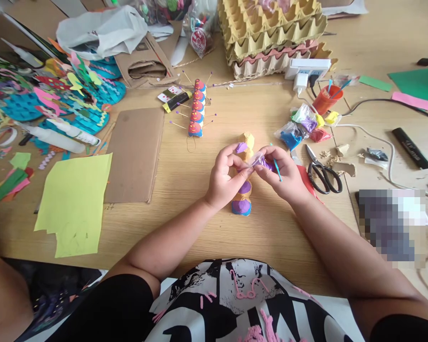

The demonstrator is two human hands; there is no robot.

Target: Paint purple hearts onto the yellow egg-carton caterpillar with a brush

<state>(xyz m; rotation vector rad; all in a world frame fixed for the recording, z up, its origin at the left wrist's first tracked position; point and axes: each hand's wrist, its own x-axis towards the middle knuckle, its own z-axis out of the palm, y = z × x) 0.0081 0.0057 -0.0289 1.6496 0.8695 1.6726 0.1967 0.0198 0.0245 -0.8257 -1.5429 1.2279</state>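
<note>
My left hand (225, 175) is closed, pinching the edge of a small clear plastic bag (257, 159). A lump of purple clay (241, 147) sits at its raised fingers. My right hand (284, 175) grips the same bag, in which purple clay (269, 164) shows, and a thin blue stick (276, 162) crosses those fingers. Under both hands lies a strip of egg-carton cups (248, 140). Its far cups are yellowish, while the near ones carry purple tops and the nearest has a blue base (241, 209). My hands hide the strip's middle.
A finished-looking red and blue caterpillar (197, 110) stands farther back. To the right are black scissors (323, 171), bagged clay (299, 126) and an orange cup (327, 99). Cardboard (135, 152) and yellow paper (76, 204) lie left. Egg trays (271, 38) are stacked behind.
</note>
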